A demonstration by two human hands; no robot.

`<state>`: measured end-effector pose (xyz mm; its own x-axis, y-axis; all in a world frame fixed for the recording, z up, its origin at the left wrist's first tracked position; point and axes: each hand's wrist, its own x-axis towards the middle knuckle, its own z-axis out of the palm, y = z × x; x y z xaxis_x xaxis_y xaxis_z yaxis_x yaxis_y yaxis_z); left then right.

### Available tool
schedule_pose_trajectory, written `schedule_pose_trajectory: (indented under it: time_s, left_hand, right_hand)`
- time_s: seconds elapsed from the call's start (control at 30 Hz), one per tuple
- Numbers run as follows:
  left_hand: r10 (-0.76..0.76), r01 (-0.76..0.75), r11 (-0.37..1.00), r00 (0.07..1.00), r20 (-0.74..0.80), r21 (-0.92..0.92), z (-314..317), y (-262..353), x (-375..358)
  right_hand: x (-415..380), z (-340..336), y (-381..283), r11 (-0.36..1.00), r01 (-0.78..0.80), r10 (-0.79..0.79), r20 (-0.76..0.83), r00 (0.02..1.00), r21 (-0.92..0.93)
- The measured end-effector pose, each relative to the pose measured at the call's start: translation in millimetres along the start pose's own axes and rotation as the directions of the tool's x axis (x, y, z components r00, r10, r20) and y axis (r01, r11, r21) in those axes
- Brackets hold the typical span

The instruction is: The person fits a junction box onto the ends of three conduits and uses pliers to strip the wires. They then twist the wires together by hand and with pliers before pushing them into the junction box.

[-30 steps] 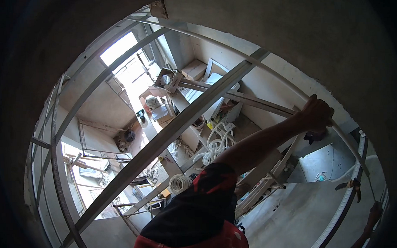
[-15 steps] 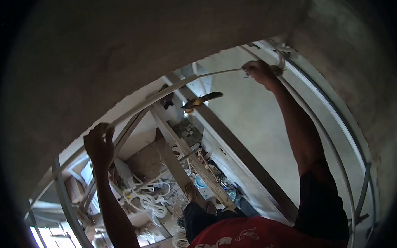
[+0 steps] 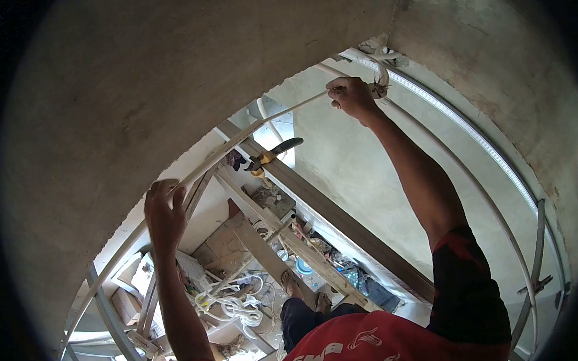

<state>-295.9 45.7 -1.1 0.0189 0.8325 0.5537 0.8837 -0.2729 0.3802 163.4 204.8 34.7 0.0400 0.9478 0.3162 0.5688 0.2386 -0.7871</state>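
A long pale conduit runs along the edge of the ceiling opening. My left hand is closed around its lower left stretch. My right hand pinches the thin light-coloured end at the upper right, beside a bent white pipe with a frayed tangle of wires. Between my hands, pliers with yellow and black handles rest on a long wooden beam.
Below are a narrow plank under my feet, a coil of white tubing, a blue round item and scattered clutter. A curved metal channel and another pipe arc along the right.
The view has shifted and brightened. Both hands keep their hold; in the picture my left hand appears farther right and my right hand farther left and slightly higher.
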Motion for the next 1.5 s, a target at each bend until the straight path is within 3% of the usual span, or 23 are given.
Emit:
schedule_pose_trajectory:
  time_s: [0.1, 0.17, 0.23, 0.27, 0.33, 0.4, 0.5, 0.53, 0.57, 0.63, 0.67, 0.7, 0.77, 0.8, 0.87, 0.9, 0.97, 1.03, 1.1, 1.23, 1.3, 1.4, 1.5]
  left_hand:
    - [0.166, -0.167, 0.985, 0.986, -0.030, -0.040, 20.6, 40.4, 34.0]
    - [0.221, -0.212, 0.966, 0.974, 0.051, -0.147, 39.3, 67.5, 62.5]
    - [0.233, -0.212, 0.962, 0.966, 0.111, -0.173, 56.8, 92.5, 87.9]
    - [0.244, -0.211, 0.960, 0.954, 0.175, -0.186, 72.6, 97.7, 101.4]
    - [0.267, -0.222, 0.955, 0.933, 0.240, -0.199, 97.9, 105.9, 129.9]
    - [0.192, -0.072, 0.967, 0.839, 0.508, -0.246, 117.2, 114.6, 153.2]
    - [0.248, -0.183, 0.968, 0.776, 0.580, -0.169, 133.4, 129.0, 167.7]
    - [0.357, -0.233, 0.925, 0.807, 0.471, -0.301, 139.0, 132.4, 165.0]
    - [0.363, -0.241, 0.924, 0.801, 0.476, -0.298, 144.4, 135.5, 165.1]
    - [0.270, -0.048, 0.939, 0.715, 0.645, -0.339, 155.5, 148.2, 164.3]
    - [0.260, 0.135, 0.901, 0.592, 0.763, -0.412, 161.2, 151.9, 168.3]
    - [0.261, 0.131, 0.904, 0.586, 0.767, -0.408, 163.6, 154.3, 168.7]
    - [0.260, 0.057, 0.937, 0.548, 0.795, -0.345, 158.9, 167.7, 166.1]
    - [0.304, 0.000, 0.930, 0.563, 0.769, -0.368, 161.0, 167.8, 165.9]
    - [0.284, 0.052, 0.922, 0.580, 0.763, -0.383, 161.8, 169.5, 165.9]
    - [0.265, 0.098, 0.911, 0.604, 0.751, -0.401, 162.1, 167.5, 165.3]
    - [0.234, 0.131, 0.914, 0.607, 0.760, -0.385, 162.3, 161.4, 163.1]
    - [0.212, 0.305, 0.855, 0.532, 0.820, -0.419, 157.4, 162.7, 165.1]
    - [0.201, 0.306, 0.861, 0.527, 0.826, -0.405, 160.8, 155.8, 163.7]
    - [0.186, 0.399, 0.820, 0.493, 0.850, -0.411, 158.9, 151.1, 172.4]
    - [0.238, 0.210, 0.890, 0.543, 0.805, -0.405, 169.3, 146.9, 174.3]
    - [0.181, 0.295, 0.877, 0.529, 0.829, -0.379, 166.6, 152.3, 172.6]
    - [0.158, 0.311, 0.867, 0.571, 0.805, -0.391, 163.2, 151.1, 169.2]
  right_hand:
    - [1.6, 5.0, 7.2, 0.978, 0.136, -0.151, -0.086, 0.985, -0.156]
    - [-1.6, 0.3, 0.1, 0.980, 0.097, -0.113, -0.086, 0.990, -0.175]
    - [-5.7, -2.5, -5.4, 0.943, -0.119, 0.131, -0.018, 0.991, 0.310]
    - [-11.2, -7.4, -14.5, 0.905, -0.152, 0.165, 0.000, 0.986, 0.399]
    - [-16.2, -13.9, -19.8, 0.899, -0.154, 0.169, 0.001, 0.986, 0.409]
    - [-17.2, -24.1, -20.1, 0.893, -0.161, 0.173, 0.011, 0.985, 0.420]
    - [-20.1, -40.6, -22.8, 0.941, -0.159, 0.155, 0.038, 0.987, 0.299]
    - [-20.8, -45.4, -23.0, 0.956, -0.146, 0.140, 0.041, 0.989, 0.254]
    - [-21.8, -48.9, -22.7, 0.968, -0.135, 0.128, 0.047, 0.991, 0.211]
    - [-22.1, -53.3, -21.9, 0.988, -0.098, 0.093, 0.047, 0.995, 0.119]
    - [-22.4, -54.3, -21.0, 0.998, -0.053, 0.052, 0.060, 0.997, 0.016]
    - [-21.8, -53.9, -16.7, 0.998, -0.058, 0.057, 0.056, 0.997, 0.022]
    - [-18.0, -49.9, -7.1, 0.972, 0.138, -0.142, -0.009, 0.990, -0.192]
    - [-17.4, -50.2, -1.2, 0.974, 0.131, -0.134, -0.006, 0.991, -0.186]
    - [-20.9, -52.4, 4.5, 0.920, 0.144, -0.158, -0.009, 0.987, -0.364]
    - [-26.7, -45.1, 17.9, 0.799, 0.306, -0.430, -0.138, 0.892, -0.518]
    - [-51.4, -42.3, -11.6, 0.688, 0.408, -0.624, -0.203, 0.755, -0.600]
    - [-89.1, -15.1, -34.8, 0.756, 0.349, -0.432, -0.022, 0.902, -0.554]
    - [-118.0, 17.2, -47.5, 0.749, 0.575, -0.576, 0.107, 0.810, -0.330]
    - [-130.1, 61.0, -55.1, 0.798, 0.570, -0.501, 0.311, 0.808, -0.194]
    - [-129.9, 70.5, -63.4, 0.810, 0.538, -0.466, 0.301, 0.832, -0.232]
    - [-125.9, 77.5, -76.1, 0.844, 0.458, -0.370, 0.314, 0.874, -0.278]
    - [-125.3, 90.6, -76.4, 0.838, 0.465, -0.387, 0.288, 0.876, -0.287]
